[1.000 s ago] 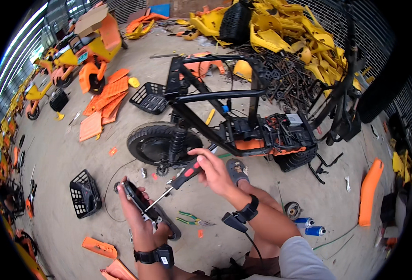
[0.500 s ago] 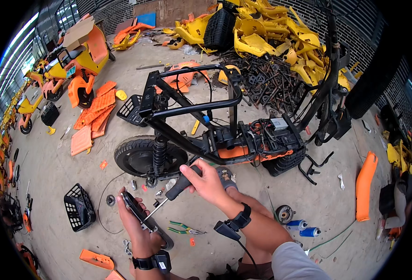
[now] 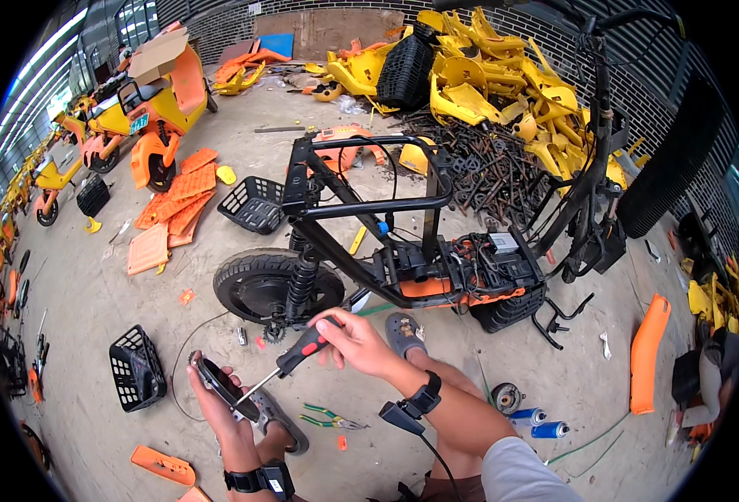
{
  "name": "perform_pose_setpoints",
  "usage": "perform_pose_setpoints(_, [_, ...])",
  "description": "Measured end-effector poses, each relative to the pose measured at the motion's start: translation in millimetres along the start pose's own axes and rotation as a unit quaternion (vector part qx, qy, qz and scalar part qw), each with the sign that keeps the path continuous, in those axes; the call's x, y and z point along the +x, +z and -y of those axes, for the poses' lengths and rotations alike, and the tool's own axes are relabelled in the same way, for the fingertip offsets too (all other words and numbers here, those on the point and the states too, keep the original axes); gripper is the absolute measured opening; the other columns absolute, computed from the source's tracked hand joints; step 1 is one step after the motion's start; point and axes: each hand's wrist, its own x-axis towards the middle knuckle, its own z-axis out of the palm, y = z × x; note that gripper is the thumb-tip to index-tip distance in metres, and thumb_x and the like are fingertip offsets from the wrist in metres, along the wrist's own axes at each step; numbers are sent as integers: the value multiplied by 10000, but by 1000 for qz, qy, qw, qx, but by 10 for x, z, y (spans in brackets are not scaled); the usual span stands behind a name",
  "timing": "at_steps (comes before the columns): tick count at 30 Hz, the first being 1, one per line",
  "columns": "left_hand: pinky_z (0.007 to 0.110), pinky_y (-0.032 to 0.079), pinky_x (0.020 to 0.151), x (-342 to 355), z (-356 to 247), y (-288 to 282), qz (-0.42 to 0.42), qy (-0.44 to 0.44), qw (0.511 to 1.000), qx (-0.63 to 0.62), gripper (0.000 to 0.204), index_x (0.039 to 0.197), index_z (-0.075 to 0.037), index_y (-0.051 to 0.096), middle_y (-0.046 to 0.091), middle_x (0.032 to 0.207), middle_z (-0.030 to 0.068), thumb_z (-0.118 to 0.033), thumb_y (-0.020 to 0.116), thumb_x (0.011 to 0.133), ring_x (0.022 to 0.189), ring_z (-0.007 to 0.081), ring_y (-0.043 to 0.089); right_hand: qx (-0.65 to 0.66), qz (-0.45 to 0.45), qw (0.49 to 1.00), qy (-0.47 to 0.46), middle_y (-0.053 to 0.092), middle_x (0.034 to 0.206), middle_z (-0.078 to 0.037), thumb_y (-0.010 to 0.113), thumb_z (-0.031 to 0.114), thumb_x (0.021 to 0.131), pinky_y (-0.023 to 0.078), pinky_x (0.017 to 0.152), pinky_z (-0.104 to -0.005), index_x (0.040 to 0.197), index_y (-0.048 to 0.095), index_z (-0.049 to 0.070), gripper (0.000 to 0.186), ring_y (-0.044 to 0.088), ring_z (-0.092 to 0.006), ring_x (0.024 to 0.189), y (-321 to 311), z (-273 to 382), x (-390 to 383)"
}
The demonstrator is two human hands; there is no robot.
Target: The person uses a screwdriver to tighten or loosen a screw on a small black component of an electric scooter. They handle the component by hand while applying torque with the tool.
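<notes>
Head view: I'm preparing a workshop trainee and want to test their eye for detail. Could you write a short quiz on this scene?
1. Which tool does the person's right hand hold?
A) a wooden-handled hammer
B) a metal-shafted screwdriver with a black-and-red handle
C) a flat paintbrush

2. True or false: the metal pliers with green handles are in the person's left hand.

3. How many blue cylindrical cans lie on the grey concrete floor at the right of the person's legs?

Key:
1. B.
2. False; they lie on the floor, while the left hand holds a dark, curved part.
3. Two.
</notes>
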Motion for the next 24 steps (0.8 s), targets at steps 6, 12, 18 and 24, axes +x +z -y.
perform_pose_setpoints(6, [249,457,475,-24,-108,-60,19,13,1000,9,465,1337,-189,513,582,772,36,-505,429,1007,585,104,551,-87,-67,993,38,580,621,-5,607,405,965,408,477,-218,845,607,45,379,540,-63,511,79,-110,66])
perform_pose_setpoints(12, [259,467,486,8,-23,-41,75,-40,996,21,501,1352,-195,498,593,763,44,-544,395,1009,592,114,565,18,-31,998,-44,621,777,-30,571,244,987,403,484,-213,1072,567,53,209,518,-56,538,33,-138,111])
perform_pose_setpoints(18, [249,447,468,32,76,-9,57,5,997,53,507,1376,-182,477,568,748,33,-526,405,1010,579,98,540,-30,-63,997,15,602,664,-15,612,298,975,365,420,-213,1002,601,46,255,534,-55,487,-15,-67,34])
perform_pose_setpoints(24, [241,439,481,-36,135,133,55,57,991,105,517,1382,-176,485,557,749,24,-523,408,1007,581,87,527,117,-55,987,93,590,672,-17,509,241,1013,394,447,-214,1035,623,48,225,513,-66,493,-236,-43,-4])
